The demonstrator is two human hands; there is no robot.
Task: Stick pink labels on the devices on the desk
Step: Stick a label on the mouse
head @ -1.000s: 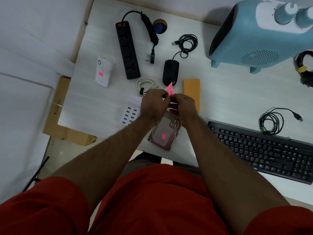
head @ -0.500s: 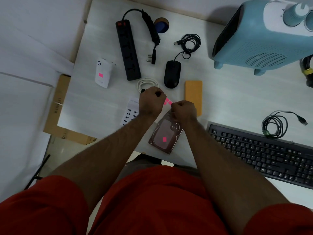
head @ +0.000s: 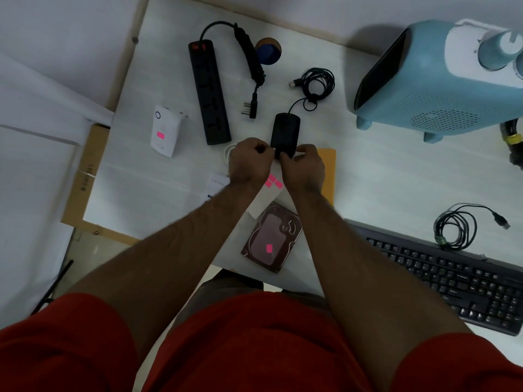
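White plug-in adapter (head: pixel 165 134) at left and bare hard drive (head: pixel 271 240) at lower centre already carried pink labels. Left hand (head: pixel 249 162) was fisted, right hand (head: pixel 303 165) pinched at black mouse (head: pixel 285 134) mid-frame; contents hidden. Black power strip (head: pixel 209 91), keyboard (head: pixel 452 275) and blue heater (head: pixel 441 80) looked unlabelled.

Mouse's (head: pixel 285 131) near end — behind both hands (head: pixel 276 165)

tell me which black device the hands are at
The black mouse: both hands meet at its near end. The power strip and keyboard lie untouched.
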